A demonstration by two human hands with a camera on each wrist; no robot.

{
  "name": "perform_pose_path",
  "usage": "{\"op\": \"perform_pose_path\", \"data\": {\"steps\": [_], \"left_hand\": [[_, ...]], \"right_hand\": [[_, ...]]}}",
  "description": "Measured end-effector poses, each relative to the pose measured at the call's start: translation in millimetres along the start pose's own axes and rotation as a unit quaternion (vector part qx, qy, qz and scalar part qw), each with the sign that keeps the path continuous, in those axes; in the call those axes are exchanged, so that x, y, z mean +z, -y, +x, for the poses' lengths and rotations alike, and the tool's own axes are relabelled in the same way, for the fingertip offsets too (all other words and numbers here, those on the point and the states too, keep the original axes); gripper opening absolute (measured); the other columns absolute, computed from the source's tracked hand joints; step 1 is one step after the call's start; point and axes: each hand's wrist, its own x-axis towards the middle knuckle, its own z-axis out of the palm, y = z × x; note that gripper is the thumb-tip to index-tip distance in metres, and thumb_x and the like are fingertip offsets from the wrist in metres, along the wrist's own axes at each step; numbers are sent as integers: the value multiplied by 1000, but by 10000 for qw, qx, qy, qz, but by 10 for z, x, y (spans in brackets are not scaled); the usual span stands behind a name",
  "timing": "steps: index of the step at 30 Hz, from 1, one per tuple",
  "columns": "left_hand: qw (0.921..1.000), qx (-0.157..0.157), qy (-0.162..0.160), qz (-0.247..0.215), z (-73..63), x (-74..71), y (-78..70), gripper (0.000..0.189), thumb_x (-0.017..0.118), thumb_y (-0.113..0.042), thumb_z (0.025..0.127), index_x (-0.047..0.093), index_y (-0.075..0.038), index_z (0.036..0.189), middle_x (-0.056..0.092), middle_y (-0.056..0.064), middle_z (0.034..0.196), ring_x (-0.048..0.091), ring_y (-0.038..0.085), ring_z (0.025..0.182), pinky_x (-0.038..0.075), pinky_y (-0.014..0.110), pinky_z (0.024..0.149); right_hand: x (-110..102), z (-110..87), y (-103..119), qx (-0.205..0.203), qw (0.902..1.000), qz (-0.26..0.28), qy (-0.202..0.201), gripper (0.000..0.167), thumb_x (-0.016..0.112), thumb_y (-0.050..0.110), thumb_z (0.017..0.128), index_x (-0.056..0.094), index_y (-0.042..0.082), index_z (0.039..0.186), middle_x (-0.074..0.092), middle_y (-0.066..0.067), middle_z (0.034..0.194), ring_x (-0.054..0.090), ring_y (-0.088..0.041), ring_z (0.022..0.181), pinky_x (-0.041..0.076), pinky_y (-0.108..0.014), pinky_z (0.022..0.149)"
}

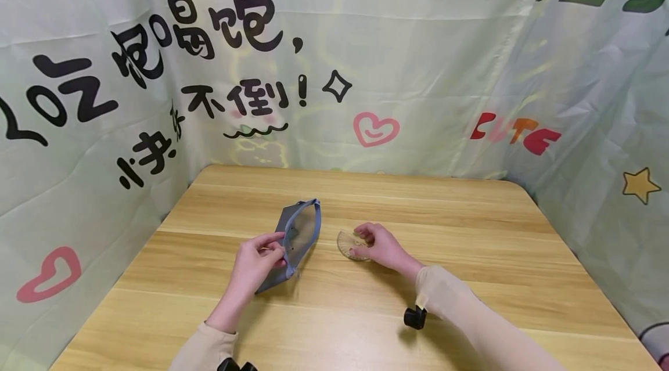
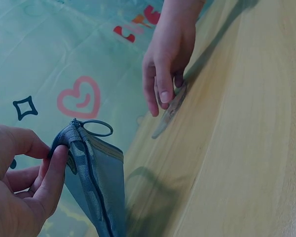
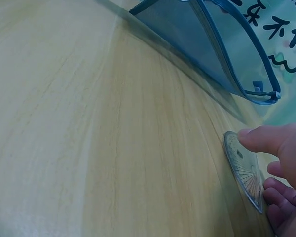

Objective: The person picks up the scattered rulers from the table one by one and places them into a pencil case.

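A blue mesh pouch with a zip stands with its mouth spread apart, left of the middle of the table. My left hand pinches the near rim of its opening between thumb and fingers; the zip with its pull loop shows in the left wrist view. To the right of the pouch is a clear half-round protractor. My right hand holds it, thumb on one side and curled fingers on the other. In the right wrist view the protractor looks tilted, its far edge hidden by the fingers.
The wooden table has rounded back corners. Printed cloth hangs behind it and on both sides. A small black camera sits at the right wrist, and another at the left.
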Motion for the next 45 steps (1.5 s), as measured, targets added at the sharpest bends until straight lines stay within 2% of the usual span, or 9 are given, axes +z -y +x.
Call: {"op": "perform_pose_path", "data": {"steps": [8,16,20,26,31,37,45], "left_hand": [[10000,-35,10,8,-6,2,-7,37,63,5,87,64,8,123,61,5,80,64,8,65,62,20,64],[10000,-11,-12,14,8,-3,-4,36,63,4,87,65,6,123,60,5,80,64,8,65,62,20,64],[10000,43,9,16,-1,0,-12,36,63,4,87,64,7,123,61,6,81,64,9,66,62,19,64],[10000,15,-2,23,-7,4,-14,37,63,4,86,64,7,123,60,5,81,64,8,65,62,19,64],[10000,36,-7,47,-3,-1,-19,37,63,4,86,65,6,123,61,5,81,64,7,65,62,20,64],[10000,18,40,27,-7,-7,-12,38,64,4,87,64,7,124,61,6,82,64,8,66,61,19,64],[10000,-9,27,77,7,-1,8,37,63,4,86,64,7,123,61,6,81,64,9,66,62,20,64]], "right_hand": [[-22,-3,-14,-6,9997,-90,243,55,82,23,79,62,2,126,61,-15,119,56,-23,103,51,-37,92],[-82,29,-25,-70,9987,-174,482,59,83,24,78,62,1,127,61,-16,120,56,-25,105,50,-40,96],[-90,11,-15,-187,9982,-192,540,61,84,22,76,61,-1,127,59,-18,120,55,-25,104,49,-38,93],[-71,-14,-7,-382,9976,-288,508,63,84,22,75,59,-3,127,55,-20,118,52,-25,102,48,-36,92],[-48,-35,-14,-442,9974,-375,425,64,85,22,74,59,-2,127,54,-17,111,49,-22,98,45,-30,87],[-3,-45,-33,-412,9979,-446,240,62,86,20,72,60,0,125,55,-14,106,48,-19,94,43,-26,82],[31,-43,-9,-281,9979,-569,133,60,85,19,72,61,3,125,55,-12,105,47,-18,93,43,-28,82]]}}
